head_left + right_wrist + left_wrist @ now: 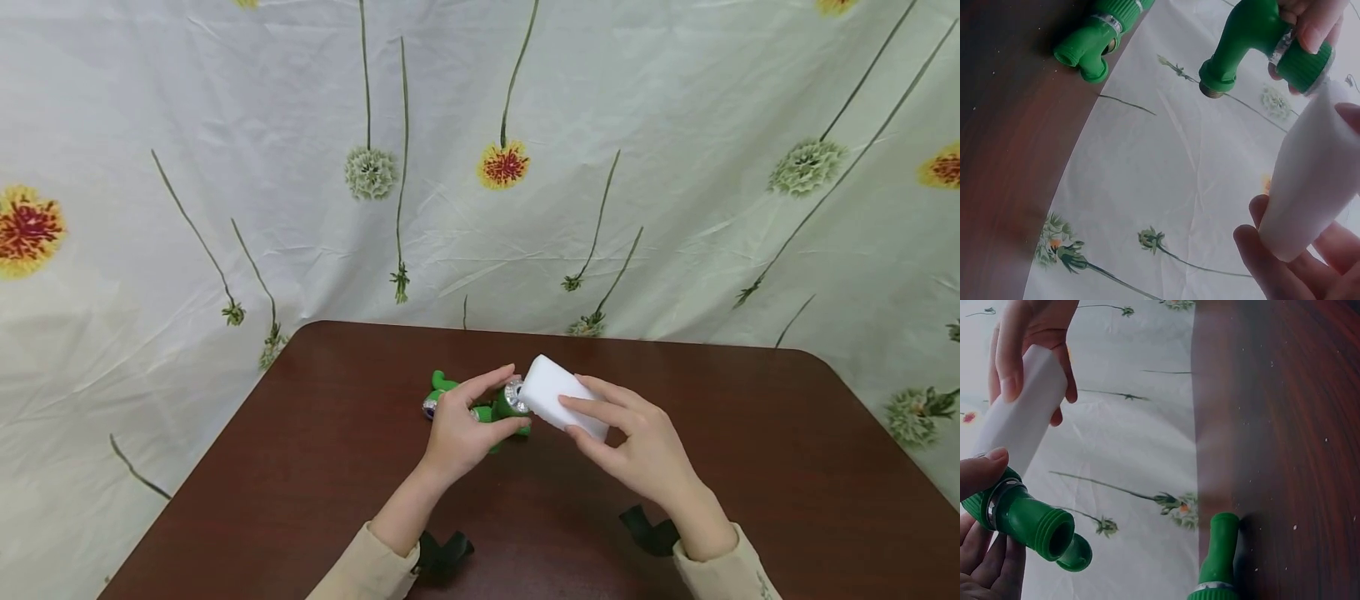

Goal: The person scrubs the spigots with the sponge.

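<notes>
A green plastic tap with silvery bands is pinched between the thumb and fingers of my left hand. In the left wrist view, the open threaded end of this tap points toward the camera. My right hand grips a white sponge block between thumb and fingers. One end of the sponge is right at the ribbed end of the tap in the right wrist view. A second green tap lies on the table beyond my left hand, partly hidden by it in the head view.
The dark reddish-brown table has rounded far corners. Behind it hangs a white cloth printed with flowers. Black straps hang by both wrists, below the beige sleeves.
</notes>
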{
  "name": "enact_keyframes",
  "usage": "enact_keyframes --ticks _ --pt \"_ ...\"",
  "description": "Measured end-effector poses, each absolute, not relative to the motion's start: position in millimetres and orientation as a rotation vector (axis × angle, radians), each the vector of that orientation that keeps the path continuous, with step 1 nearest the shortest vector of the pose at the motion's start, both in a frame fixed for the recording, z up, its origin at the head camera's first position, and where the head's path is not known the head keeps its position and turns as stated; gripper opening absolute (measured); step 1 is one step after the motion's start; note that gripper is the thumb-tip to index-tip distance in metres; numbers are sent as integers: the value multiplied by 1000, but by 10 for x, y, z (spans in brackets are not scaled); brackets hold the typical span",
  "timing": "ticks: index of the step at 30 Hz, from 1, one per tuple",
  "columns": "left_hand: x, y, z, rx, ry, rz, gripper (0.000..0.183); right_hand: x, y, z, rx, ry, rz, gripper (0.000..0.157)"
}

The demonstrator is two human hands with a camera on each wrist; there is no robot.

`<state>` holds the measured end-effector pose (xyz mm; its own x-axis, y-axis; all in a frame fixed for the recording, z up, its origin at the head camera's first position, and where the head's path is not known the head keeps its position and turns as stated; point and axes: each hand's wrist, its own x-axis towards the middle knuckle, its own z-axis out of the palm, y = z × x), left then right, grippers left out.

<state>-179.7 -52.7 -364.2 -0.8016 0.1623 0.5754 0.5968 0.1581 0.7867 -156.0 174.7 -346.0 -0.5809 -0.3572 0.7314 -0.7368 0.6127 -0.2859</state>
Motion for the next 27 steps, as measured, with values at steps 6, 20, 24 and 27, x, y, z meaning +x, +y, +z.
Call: enact_keyframes --ticks 6,20,24,27 --pt "-1761 -493 -3633 -721 -2123 -1711 58 -1566 1734 -3482 836 -2199 781 36" --pt "-1796 -504 -3661 -717 -2117 -1644 59 -1551 1724 -3467 873 -2216 775 37" --pt "-1788 -507 -3653 -714 -2171 -1647 58 -1548 1734 -3454 862 -2215 775 38" --pt "-1782 -504 -3658 -702 -2222 -1677 51 -1545 1735 -3450 865 -2216 772 38"
